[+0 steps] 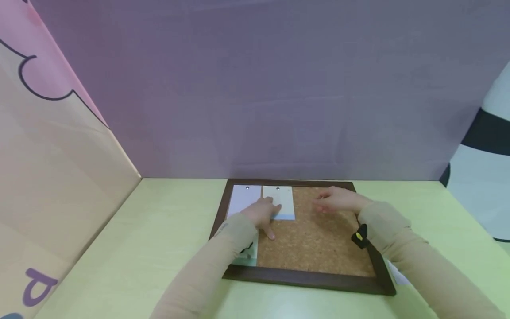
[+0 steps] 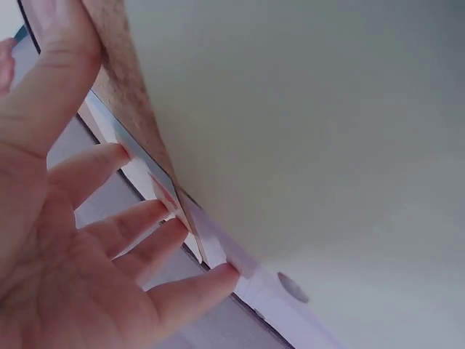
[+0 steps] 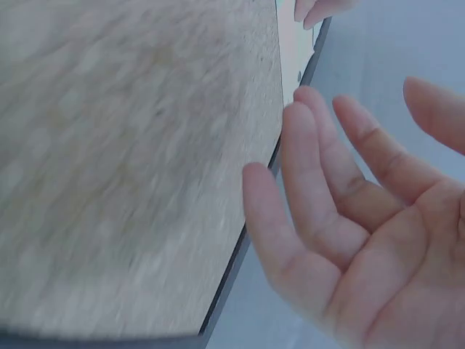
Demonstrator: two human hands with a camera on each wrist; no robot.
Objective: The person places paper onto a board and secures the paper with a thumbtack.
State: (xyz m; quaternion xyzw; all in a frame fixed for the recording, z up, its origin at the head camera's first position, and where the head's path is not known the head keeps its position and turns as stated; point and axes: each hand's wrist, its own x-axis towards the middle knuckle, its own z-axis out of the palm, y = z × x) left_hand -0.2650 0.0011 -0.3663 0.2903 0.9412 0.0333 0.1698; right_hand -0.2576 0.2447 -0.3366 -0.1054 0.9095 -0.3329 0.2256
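A cork board (image 1: 318, 248) in a dark frame lies on the pale table. My left hand (image 1: 263, 215) rests with spread fingers on a white card (image 1: 286, 204) with a blue lower edge and on the lavender sheet (image 1: 241, 199) beside it. In the left wrist view, the fingertips (image 2: 225, 276) of that hand touch the sheets. Each of these two sheets has a round silvery pin (image 1: 277, 188) near its top. Over the board's upper right, my right hand (image 1: 334, 200) hovers with loosely bent fingers; the right wrist view shows nothing in it.
A third sheet with a green lower edge (image 1: 248, 260) lies at the board's lower left, partly hidden by my left sleeve. Something pale (image 1: 398, 274) shows beside the frame's right edge, under my right arm. A purple-grey wall (image 1: 279, 88) rises behind the table.
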